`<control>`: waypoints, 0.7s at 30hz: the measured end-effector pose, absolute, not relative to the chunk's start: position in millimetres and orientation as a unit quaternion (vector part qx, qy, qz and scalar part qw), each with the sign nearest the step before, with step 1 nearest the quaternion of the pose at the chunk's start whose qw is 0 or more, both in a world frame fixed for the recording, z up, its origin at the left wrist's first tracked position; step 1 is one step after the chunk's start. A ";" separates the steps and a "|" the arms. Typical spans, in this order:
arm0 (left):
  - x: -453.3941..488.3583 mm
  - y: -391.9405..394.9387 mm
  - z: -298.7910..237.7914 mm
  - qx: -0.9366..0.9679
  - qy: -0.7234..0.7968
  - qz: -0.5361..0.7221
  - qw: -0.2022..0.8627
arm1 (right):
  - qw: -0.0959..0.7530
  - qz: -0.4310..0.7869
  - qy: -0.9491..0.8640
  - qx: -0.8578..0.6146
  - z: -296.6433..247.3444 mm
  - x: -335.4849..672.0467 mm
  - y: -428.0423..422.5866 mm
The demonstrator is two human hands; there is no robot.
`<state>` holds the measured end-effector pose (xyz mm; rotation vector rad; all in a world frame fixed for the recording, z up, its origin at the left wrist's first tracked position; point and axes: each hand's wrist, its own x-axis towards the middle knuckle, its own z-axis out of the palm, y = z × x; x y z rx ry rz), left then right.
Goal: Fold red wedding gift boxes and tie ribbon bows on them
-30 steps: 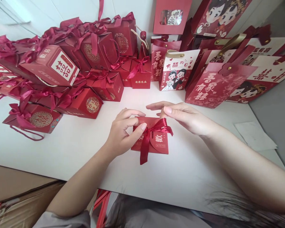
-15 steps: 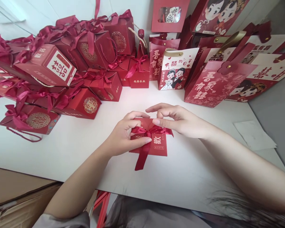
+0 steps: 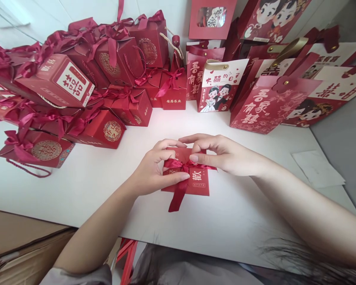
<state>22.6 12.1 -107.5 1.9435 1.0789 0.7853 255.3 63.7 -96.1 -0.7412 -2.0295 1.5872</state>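
Small red box (image 3: 201,188) w/ pale printed characters is set mid-table, flat on the white tabletop (image 3: 243,225), its top crossed by a dark red ribbon (image 3: 178,196) tied at centre; one tail is hung over the near edge, another is run out past the right edge.

Left hand (image 3: 154,168) is placed at the box's left side: thumb laid on ribbon by the knot, fingers curled at the far side, tips kept apart from thumb; whether anything is gripped can't be told. Right hand (image 3: 224,156) is held over the far right part, thumb & forefinger brought near each other at the bow; pinch or mere touch can't be told.

Far left, ribboned red boxes (image 3: 115,63) are piled up. Far right, printed gift bags (image 3: 271,107) are stood upright. White paper (image 3: 317,168) is laid nr right edge of tbl.
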 end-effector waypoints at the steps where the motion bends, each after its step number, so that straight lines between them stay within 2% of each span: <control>1: 22.5 12.1 -106.9 0.760 0.420 0.312 0.385 | 0.233 0.574 -0.740 -0.262 -96.0 255.4 63.9; 6: 21.5 12.8 -106.0 0.721 0.431 0.363 0.403 | 0.230 0.584 -0.737 -0.250 -96.9 256.9 67.7; 10: 21.3 13.6 -109.4 0.701 0.459 0.402 0.368 | 0.205 0.617 -0.731 -0.207 -98.8 258.7 69.1; 14: 19.0 16.2 -112.1 0.679 0.485 0.441 0.332 | 0.242 0.598 -0.741 -0.185 -99.9 260.4 67.7; 21: 21.4 7.0 -96.6 0.780 0.443 0.433 0.087 | 0.232 0.620 -0.727 -0.185 -103.9 257.2 68.6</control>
